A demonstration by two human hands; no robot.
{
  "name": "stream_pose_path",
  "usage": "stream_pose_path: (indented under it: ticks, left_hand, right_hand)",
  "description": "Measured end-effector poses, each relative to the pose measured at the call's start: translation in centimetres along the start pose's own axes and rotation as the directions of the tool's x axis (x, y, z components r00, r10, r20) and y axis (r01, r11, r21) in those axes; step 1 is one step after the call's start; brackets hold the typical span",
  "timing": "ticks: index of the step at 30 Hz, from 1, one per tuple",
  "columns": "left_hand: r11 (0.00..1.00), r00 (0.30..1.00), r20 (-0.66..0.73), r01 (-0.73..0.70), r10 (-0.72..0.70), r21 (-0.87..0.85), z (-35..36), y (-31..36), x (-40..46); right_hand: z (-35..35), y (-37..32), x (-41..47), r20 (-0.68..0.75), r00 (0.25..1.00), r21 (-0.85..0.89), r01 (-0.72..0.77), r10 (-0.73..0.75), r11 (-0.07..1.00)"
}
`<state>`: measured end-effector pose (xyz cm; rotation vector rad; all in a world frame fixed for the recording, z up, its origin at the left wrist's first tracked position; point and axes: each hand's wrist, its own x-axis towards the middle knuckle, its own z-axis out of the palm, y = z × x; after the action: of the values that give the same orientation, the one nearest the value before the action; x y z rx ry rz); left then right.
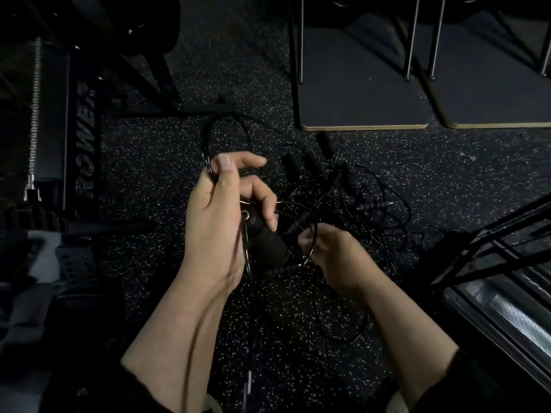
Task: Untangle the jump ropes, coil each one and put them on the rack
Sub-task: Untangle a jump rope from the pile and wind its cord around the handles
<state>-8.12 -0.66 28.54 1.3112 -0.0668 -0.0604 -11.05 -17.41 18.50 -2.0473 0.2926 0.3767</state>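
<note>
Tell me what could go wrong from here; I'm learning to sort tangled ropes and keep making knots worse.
1. The left hand holds a black handle and a cord loop, while the right hand pinches a cord that may run into the tangled pile: pulling apart could tighten knots.
2. Black cords on the dark speckled floor are hard to trace in this dim light, so the wrong strand may get pulled.

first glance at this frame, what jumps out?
Two bare hands at centre: the left hand grips a black foam handle with cord looped above its fingers, while the right hand pinches a thin cord. Just beyond them, a tangled pile of black jump ropes lies on the speckled rubber floor. Two dark boards with pale edges sit top right.
</note>
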Motion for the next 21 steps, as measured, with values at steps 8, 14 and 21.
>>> stream_pose_path:
  ticks: [8,14,21]
  left_hand:
    - [0.846,0.988,-0.136,0.138,-0.079,0.515,-1.5,-1.7,0.9]
    - [0.743,0.971,-0.087,0.225,-0.221,0.63,-1.7,-2.1,0.8]
    - [0.755,0.922,0.034,0.293,-0.384,0.586,-0.4,-2.0,0.2]
  right_hand:
    - [-5.6,-3.9,-2.5,-0.469,0.872,0.265,0.29,-0.14,0.919]
    - [-5.7,-5.5,-2.7,-0.361,0.928,0.687,0.33,-0.09,0.647]
    - [-5.6,-5.3,-2.6,-0.204,0.978,0.663,0.169,-0.041,0.729]
